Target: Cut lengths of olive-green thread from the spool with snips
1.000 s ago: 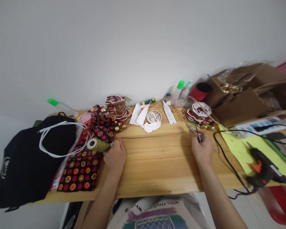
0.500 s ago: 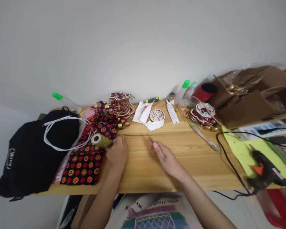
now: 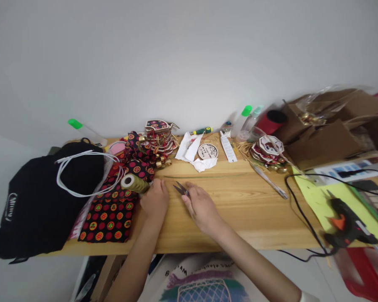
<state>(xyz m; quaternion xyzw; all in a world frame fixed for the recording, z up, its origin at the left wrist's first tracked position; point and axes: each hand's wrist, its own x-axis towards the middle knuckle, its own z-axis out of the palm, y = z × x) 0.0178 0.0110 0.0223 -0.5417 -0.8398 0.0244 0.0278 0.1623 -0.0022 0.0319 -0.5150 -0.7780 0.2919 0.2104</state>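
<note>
Head view, right hand (image 3: 201, 206) gripping snips (image 3: 181, 189), thread faint

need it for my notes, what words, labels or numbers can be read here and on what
Black bag: white print, too blurred to read.
Round wooden disc: dark characters, too small to read.
White strip: fine print, unreadable.
Shirt: lettering, upside down, unreadable.

Single head-worn view, looking forward and down across a wooden table (image 3: 239, 209) toward a pale wall (image 3: 189, 54). Both forearms enter from the bottom edge; left hand (image 3: 155, 201) and right hand (image 3: 201, 206) sit near centre, close to the lens. Table edges curve, wide-angle. No second view.
</note>
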